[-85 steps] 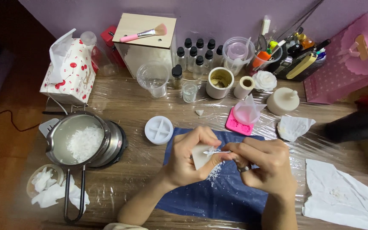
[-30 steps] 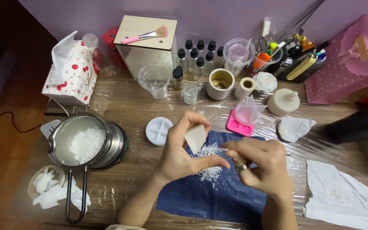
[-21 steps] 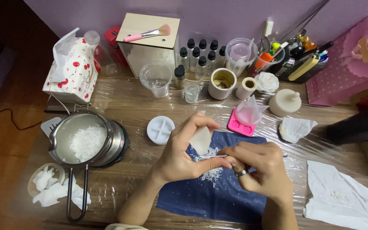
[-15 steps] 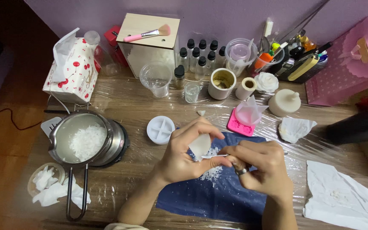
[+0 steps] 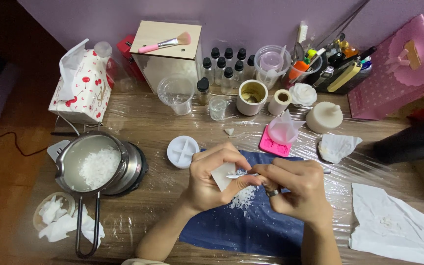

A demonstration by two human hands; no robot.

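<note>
My left hand grips a small off-white wax piece over a dark blue cloth. My right hand pinches a thin metal tool whose tip touches the wax piece. White wax shavings lie in a small heap on the cloth just below the two hands. A ring sits on one finger of the right hand.
A metal pot of white wax flakes sits left on a burner. A round white mould lies by the cloth. Cups, dropper bottles, a tissue box, a pink mould, white candles and paper towels ring the plastic-covered table.
My left hand raised and turned the wax piece, then lowered it back to meet the tool. The heap of shavings on the cloth has grown.
</note>
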